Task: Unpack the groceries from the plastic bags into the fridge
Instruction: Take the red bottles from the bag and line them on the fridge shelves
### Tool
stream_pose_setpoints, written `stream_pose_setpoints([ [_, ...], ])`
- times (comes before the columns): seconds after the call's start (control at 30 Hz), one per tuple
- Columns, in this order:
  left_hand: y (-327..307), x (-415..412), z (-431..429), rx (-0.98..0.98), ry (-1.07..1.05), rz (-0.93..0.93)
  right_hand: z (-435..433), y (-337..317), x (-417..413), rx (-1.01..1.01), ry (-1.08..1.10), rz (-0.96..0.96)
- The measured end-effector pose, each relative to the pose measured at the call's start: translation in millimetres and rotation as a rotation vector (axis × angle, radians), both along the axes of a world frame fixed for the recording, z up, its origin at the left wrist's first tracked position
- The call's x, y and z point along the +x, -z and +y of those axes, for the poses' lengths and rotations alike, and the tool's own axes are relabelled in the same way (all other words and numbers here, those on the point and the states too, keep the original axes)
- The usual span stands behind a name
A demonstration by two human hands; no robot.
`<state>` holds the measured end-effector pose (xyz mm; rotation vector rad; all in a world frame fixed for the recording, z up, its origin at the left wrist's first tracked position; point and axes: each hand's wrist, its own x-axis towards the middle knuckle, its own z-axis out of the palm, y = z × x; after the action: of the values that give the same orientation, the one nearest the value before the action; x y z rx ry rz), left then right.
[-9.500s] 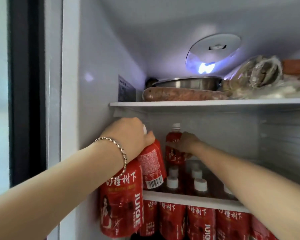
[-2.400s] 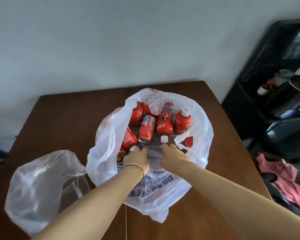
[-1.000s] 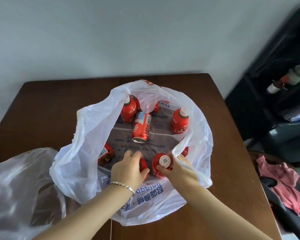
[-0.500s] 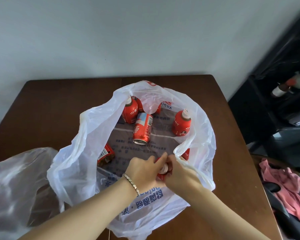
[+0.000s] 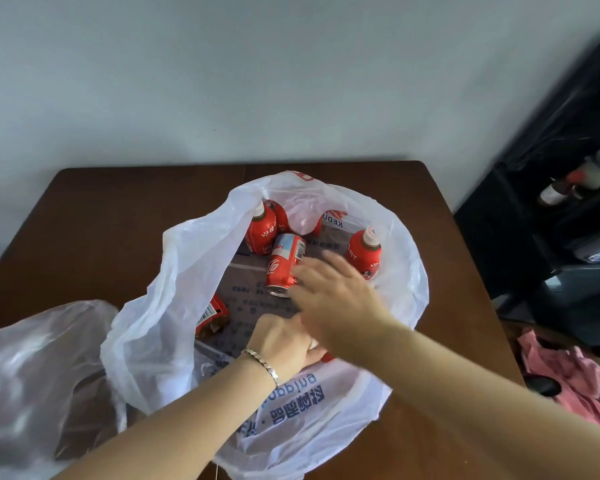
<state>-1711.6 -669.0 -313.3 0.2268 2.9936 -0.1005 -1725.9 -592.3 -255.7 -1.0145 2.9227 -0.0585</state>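
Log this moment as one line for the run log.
stage: unpacking white plastic bag on brown table | left hand: holds red bottle, mostly hidden | right hand: open, reaching toward red can

The right hand (image 5: 329,292), smeared by motion, covers whatever the left hand (image 5: 284,344) grips, only a red sliver (image 5: 327,357) showing, while the clear bag (image 5: 32,375) runs off the left edge and bag folds half-hide a red packet (image 5: 210,318).
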Motion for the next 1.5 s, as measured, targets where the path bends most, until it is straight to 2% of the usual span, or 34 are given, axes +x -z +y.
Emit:
stream_pose_setpoints([
  [0.03, 9, 1, -18, 0.03, 0.236, -0.015, 16, 7, -9, 0.099, 0.082, -0.042],
  [0.07, 15, -1, -34, 0.032, 0.358, -0.008, 34, 11, -15, 0.191, 0.16, -0.08],
  [0.17, 28, 1, -38, 0.001, 0.37, -0.078, 78, 23, -12, 0.407, 0.236, -0.158],
  [0.2, 28, 1, -36, 0.001, 0.364, -0.11, 86, 23, -9, 0.441, 0.22, -0.129],
  [0.27, 26, 1, -34, 0.032, 0.362, -0.1, 94, 29, -7, 0.389, 0.148, -0.019],
  [0.37, 26, 1, -37, 0.021, 0.346, -0.106, 104, 34, -6, 0.396, 0.084, -0.054],
  [0.53, 22, 0, -36, -0.004, 0.355, -0.128, 155, 51, 7, 0.321, 0.016, 0.045],
  [0.67, 18, 0, -35, 0.007, 0.337, -0.125, 186, 59, 21, 0.588, 0.22, -0.211],
  [0.7, 17, 0, -34, 0.004, 0.331, -0.141, 190, 59, 21, 0.567, 0.282, -0.274],
  [0.77, 16, 1, -33, 0.005, 0.327, -0.145, 178, 52, 19, 0.344, 0.444, -0.347],
  [0.8, 16, 2, -33, 0.006, 0.329, -0.134, 169, 49, 17, 0.236, 0.472, -0.272],
  [0.83, 16, 2, -33, -0.002, 0.332, -0.124, 159, 46, 12, 0.078, 0.467, -0.098],
  [0.9, 18, 2, -32, -0.024, 0.332, -0.113, 140, 41, 3, -0.182, 0.36, 0.229],
  [0.93, 18, 2, -30, -0.039, 0.33, -0.118, 135, 46, 2, -0.253, 0.213, 0.347],
  [1.0, 16, 2, -28, -0.055, 0.328, -0.126, 130, 56, 0, -0.185, -0.089, 0.356],
  [1.07, 16, 2, -28, -0.049, 0.323, -0.13, 135, 70, -1, 0.022, -0.281, 0.295],
  [1.13, 17, 3, -30, -0.043, 0.317, -0.133, 145, 85, 2, 0.133, -0.337, 0.235],
  [1.2, 17, 3, -32, -0.042, 0.311, -0.146, 154, 91, 6, 0.09, -0.338, 0.272],
  [1.23, 17, 3, -33, -0.045, 0.309, -0.153, 159, 91, 7, 0.035, -0.281, 0.277],
  [1.27, 18, 2, -33, -0.046, 0.31, -0.158, 163, 93, 9, -0.066, -0.182, 0.204],
  [1.33, 17, 1, -31, -0.046, 0.318, -0.161, 160, 82, 9, -0.268, 0.236, -0.076],
  [1.4, 16, 1, -29, -0.057, 0.318, -0.157, 154, 77, 5, -0.401, 0.683, -0.497],
  [1.43, 15, 2, -28, -0.059, 0.312, -0.155, 152, 76, 0, -0.521, 0.825, -0.648],
  [1.5, 16, 2, -28, -0.053, 0.292, -0.155, 146, 71, -11, -0.674, 0.954, -0.738],
])
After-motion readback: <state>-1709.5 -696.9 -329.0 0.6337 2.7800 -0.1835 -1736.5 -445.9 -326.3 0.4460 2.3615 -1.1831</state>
